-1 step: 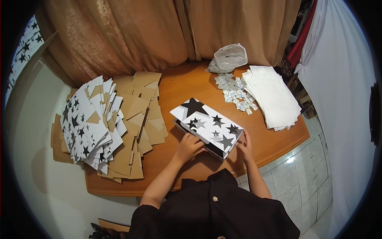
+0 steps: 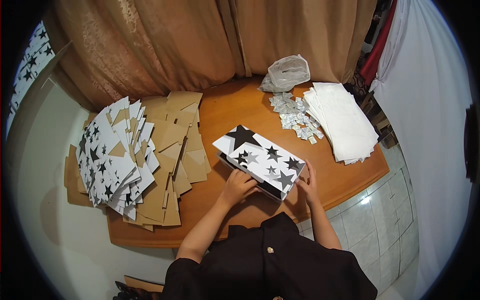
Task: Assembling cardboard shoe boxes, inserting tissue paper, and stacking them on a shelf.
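A white cardboard box (image 2: 265, 162) with black and grey stars stands slantwise on the table in front of me. Its lid panel lies over the top, with a dark gap along the near left edge. My left hand (image 2: 238, 188) grips that near long side, fingers curled against it. At the short right end, my right hand (image 2: 309, 185) holds the box with the fingers up along its edge and the thumb near the corner. Parts of both hands' fingertips are hidden by the box.
Left on the wooden table (image 2: 225, 105) are a pile of star-printed flat cardboard (image 2: 107, 160) and brown cardboard blanks (image 2: 170, 150). At the back right are small silvery packets (image 2: 295, 115), a translucent plastic bag (image 2: 287, 72) and a stack of white sheets (image 2: 342, 122). Brown curtains hang behind.
The box's far left end has dropped very slightly toward me. Both hands keep their places on it.
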`<state>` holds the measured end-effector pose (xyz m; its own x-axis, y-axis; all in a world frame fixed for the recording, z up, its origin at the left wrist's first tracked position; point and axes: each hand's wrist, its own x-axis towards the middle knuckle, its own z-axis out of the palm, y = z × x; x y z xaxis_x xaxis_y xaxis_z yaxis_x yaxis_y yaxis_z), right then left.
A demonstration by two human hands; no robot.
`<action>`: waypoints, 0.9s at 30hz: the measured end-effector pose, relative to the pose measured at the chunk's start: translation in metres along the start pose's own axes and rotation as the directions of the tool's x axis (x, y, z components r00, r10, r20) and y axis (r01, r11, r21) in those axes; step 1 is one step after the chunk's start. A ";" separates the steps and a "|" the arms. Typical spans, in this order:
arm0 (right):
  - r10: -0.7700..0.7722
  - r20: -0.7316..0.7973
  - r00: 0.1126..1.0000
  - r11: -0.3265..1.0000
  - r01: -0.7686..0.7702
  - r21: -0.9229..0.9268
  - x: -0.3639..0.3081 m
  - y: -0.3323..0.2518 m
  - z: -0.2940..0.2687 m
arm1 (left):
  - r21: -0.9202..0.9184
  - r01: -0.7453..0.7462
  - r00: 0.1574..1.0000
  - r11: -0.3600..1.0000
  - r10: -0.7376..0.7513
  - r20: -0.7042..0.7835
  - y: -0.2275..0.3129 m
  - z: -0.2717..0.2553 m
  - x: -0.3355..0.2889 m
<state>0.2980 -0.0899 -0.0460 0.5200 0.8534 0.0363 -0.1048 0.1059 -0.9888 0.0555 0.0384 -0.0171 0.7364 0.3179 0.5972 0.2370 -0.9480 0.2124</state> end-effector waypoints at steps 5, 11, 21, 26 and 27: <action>-0.273 0.083 0.958 0.847 0.281 -0.451 0.014 -0.009 0.002 | -0.097 0.011 0.999 0.995 -0.014 -0.028 0.027 0.002 0.005; -0.057 -0.075 0.996 0.864 0.011 -0.504 0.050 -0.012 0.001 | -0.113 0.072 0.992 0.991 -0.060 0.109 0.059 0.016 -0.009; -0.281 -0.226 0.933 0.781 0.085 -0.619 0.065 -0.003 0.001 | -0.083 0.328 0.937 0.941 -0.335 -0.095 0.005 -0.027 -0.019; -0.475 0.090 0.875 0.552 0.376 -0.744 -0.004 -0.044 0.010 | -0.020 0.504 0.848 0.863 -0.499 -0.176 -0.034 -0.045 -0.038; -0.383 0.225 0.896 0.597 0.425 -0.680 -0.014 -0.052 0.017 | -0.019 0.508 0.847 0.861 -0.503 -0.175 -0.035 -0.047 -0.033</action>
<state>0.2815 -0.0989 0.0078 0.3158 0.8388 0.4434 0.7349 0.0794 -0.6735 -0.0066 0.0620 -0.0082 0.3937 0.7483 0.5339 0.5657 -0.6550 0.5010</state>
